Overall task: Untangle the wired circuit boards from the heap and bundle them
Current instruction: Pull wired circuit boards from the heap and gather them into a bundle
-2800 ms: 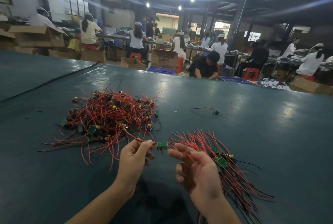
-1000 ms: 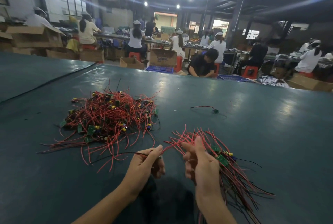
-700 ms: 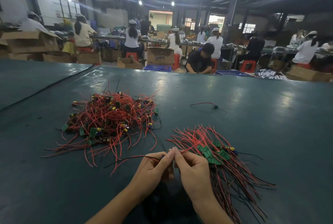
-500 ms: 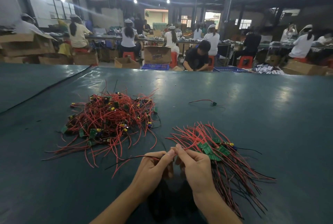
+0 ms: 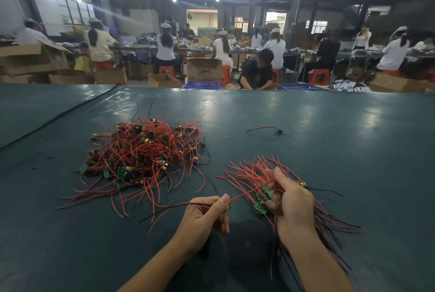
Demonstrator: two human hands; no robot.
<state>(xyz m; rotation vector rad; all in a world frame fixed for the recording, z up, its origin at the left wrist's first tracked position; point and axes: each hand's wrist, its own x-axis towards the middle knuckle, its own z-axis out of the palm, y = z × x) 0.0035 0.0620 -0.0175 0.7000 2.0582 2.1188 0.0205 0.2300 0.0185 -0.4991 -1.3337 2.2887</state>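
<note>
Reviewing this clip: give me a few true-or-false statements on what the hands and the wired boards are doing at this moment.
1. The left hand pinches a red wire. True.
2. The right hand is empty. False: it holds the bundle of wired boards.
3. The heap lies right of the bundle. False: it lies to the left of it.
4. A stray wired part lies alone farther out on the table. True.

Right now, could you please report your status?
Left hand pinches a red wire. Right hand grips the bundle. Heap tangled, lying to the left. Nothing in the way.
</note>
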